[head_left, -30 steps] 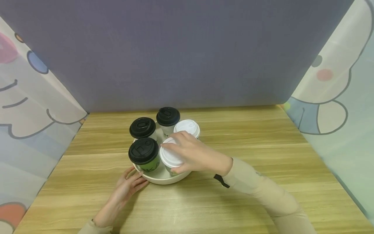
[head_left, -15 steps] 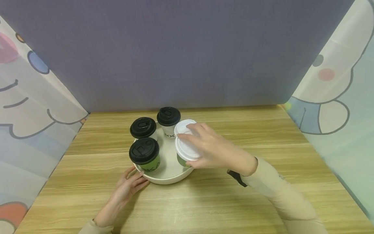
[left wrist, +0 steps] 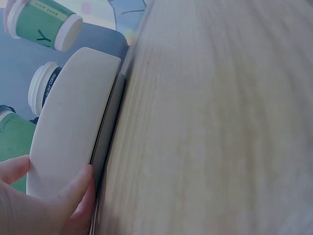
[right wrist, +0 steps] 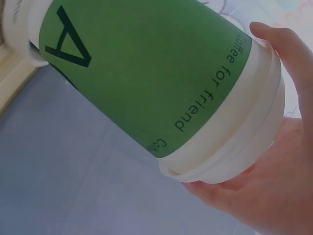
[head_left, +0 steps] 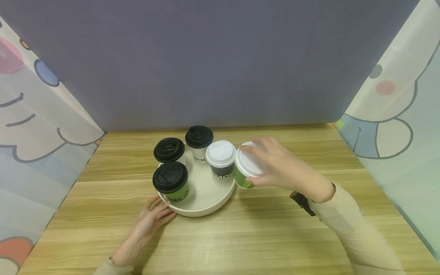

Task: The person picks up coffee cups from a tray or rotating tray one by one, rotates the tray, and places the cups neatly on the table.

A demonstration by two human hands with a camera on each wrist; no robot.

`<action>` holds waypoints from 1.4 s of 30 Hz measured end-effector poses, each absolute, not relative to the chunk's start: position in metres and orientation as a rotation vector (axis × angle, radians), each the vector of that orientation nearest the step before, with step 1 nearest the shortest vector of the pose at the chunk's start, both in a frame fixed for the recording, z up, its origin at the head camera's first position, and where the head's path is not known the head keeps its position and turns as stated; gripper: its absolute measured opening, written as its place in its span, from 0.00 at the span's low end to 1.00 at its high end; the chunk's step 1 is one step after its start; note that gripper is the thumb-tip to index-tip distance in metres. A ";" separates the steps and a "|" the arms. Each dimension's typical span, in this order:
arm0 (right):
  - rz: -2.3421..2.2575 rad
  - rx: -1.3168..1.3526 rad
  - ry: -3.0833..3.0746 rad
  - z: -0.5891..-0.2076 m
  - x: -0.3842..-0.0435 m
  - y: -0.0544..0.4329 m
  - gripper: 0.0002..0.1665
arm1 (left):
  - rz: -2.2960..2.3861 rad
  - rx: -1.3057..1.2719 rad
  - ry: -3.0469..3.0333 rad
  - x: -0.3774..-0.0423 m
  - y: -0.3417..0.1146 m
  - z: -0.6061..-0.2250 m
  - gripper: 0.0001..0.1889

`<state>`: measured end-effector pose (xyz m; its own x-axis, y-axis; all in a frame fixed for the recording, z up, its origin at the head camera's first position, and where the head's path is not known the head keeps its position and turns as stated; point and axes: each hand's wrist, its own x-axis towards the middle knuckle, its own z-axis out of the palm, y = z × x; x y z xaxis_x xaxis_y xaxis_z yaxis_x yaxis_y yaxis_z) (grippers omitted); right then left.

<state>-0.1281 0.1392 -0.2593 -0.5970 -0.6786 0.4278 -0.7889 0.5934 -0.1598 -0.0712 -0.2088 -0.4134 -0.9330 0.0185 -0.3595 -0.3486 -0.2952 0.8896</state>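
My right hand (head_left: 275, 164) grips a green paper coffee cup (head_left: 243, 178) by its white lid (right wrist: 230, 152), fingers and thumb spread round the lid. The cup is just beyond the right rim of a round white tray (head_left: 206, 209), and in the left wrist view it appears above the tray's level. My left hand (head_left: 151, 217) holds the tray's near-left edge, with fingertips (left wrist: 80, 188) on the outer wall. On the tray stand a dark cup with a white lid (head_left: 221, 152), a green cup with a black lid (head_left: 170, 177) and two pale cups with black lids (head_left: 169, 150).
The wooden table (head_left: 292, 236) extends in front of and to the right of the tray. A grey panel (head_left: 220, 65) rises along its back edge. Cartoon-printed cloth (head_left: 388, 103) hangs on both sides.
The green cup with the white lid has moved right, from the tray's front right to past its rim, in my right hand. My left hand and the tray have stayed in place.
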 end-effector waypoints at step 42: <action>0.490 0.638 -2.912 -0.300 -0.239 0.230 0.41 | 2.319 -0.450 1.691 -0.073 -0.206 -0.411 0.37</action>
